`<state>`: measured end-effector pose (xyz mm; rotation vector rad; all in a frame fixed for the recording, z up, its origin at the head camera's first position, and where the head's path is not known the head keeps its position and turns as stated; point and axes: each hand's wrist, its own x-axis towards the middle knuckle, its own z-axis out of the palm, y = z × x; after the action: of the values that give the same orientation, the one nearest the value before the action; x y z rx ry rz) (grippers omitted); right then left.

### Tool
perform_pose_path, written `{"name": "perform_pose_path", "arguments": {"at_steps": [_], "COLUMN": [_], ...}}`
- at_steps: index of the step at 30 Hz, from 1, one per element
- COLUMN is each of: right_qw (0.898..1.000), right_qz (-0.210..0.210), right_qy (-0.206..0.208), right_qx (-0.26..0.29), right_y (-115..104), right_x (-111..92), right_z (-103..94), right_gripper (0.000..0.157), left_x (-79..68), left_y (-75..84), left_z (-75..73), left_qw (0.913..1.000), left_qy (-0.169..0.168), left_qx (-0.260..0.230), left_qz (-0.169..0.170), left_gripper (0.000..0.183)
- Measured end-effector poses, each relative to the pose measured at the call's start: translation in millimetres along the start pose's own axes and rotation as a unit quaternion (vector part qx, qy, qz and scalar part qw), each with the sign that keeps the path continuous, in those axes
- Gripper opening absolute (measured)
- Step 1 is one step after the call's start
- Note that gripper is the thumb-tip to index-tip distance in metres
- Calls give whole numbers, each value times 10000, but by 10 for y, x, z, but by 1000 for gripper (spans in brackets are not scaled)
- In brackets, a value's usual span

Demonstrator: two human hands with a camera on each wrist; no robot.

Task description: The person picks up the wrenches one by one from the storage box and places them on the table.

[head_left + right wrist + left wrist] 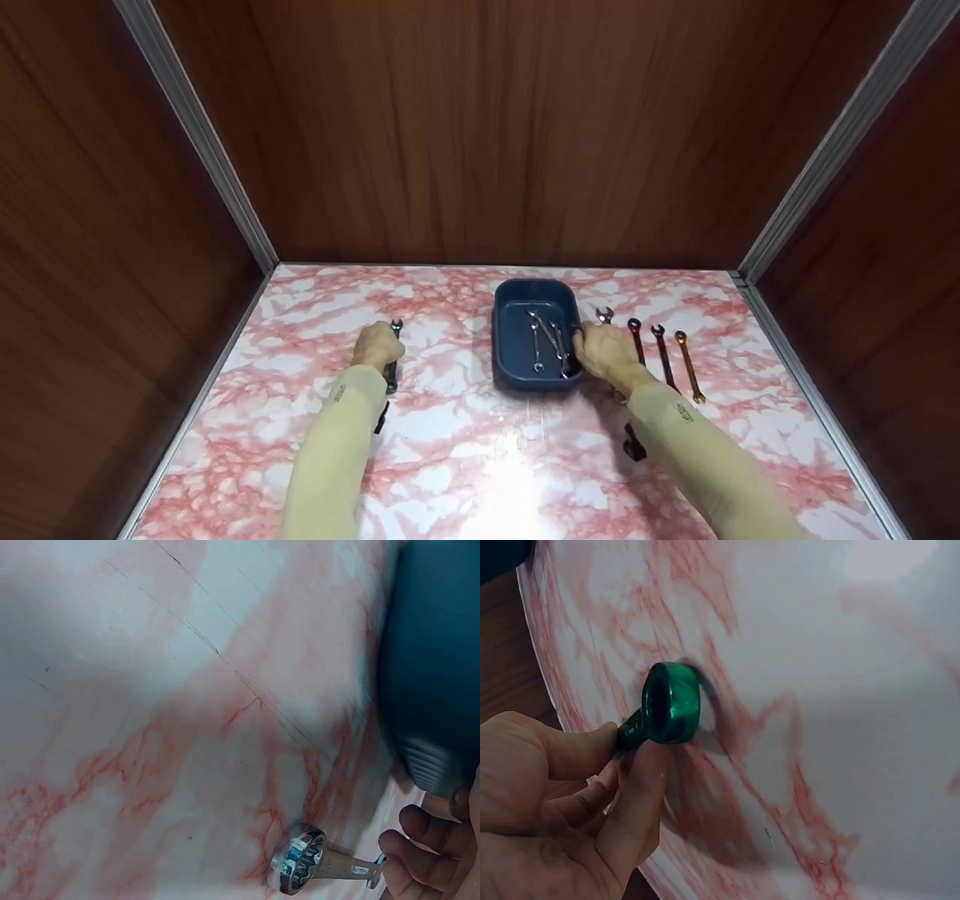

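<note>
My left hand point(377, 346) pinches a green combination wrench point(673, 703) between thumb and fingers at the left of the table. In the left wrist view the wrench's ring end stands out past the fingertips, close over the tabletop. My right hand point(606, 351) grips the right rim of a blue tray point(504, 345), its fingers outside the wall. Several small silver wrenches point(536, 346) lie inside the tray. Partly hidden under the right hand is a larger silver wrench point(345, 864), its ring end toward the wrist camera.
Right of the right hand, a red wrench point(635, 330), a dark red wrench point(664, 356) and a gold wrench point(690, 367) lie roughly side by side on the marbled table point(450, 442). Wood-grain panels point(510, 135) enclose the back and sides.
</note>
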<state>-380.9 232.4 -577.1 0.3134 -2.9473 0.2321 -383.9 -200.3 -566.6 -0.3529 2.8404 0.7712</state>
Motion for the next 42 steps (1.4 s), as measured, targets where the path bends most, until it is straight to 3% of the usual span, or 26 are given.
{"name": "perform_pose_path", "arguments": {"at_steps": [6, 20, 27, 36, 42], "right_qw": [10000, 9970, 9959, 9961, 9963], "right_qz": [26, -160, -225, -241, -242], "right_qy": [-8, 616, 791, 729, 711], "right_qx": [-26, -445, -387, -424, -417], "right_y": [21, 24, 29, 11, -4], "right_x": [-18, -58, -39, -41, -33], "right_z": [2, 35, 50, 38, 43], "right_gripper": [40, 38, 32, 33, 33], "left_x": [50, 35, 78, -95, -142], "left_y": [27, 176, 363, 710, 978], "left_z": [59, 96, 113, 125, 165], "left_qw": [9995, 9924, 9853, 9904, 9950], "left_qy": [-71, -412, -168, 147, 186], "left_qx": [270, 1150, 1694, 1291, 877], "left_qz": [-117, -157, -173, 463, 451], "left_gripper": [27, 30, 32, 26, 23]}}
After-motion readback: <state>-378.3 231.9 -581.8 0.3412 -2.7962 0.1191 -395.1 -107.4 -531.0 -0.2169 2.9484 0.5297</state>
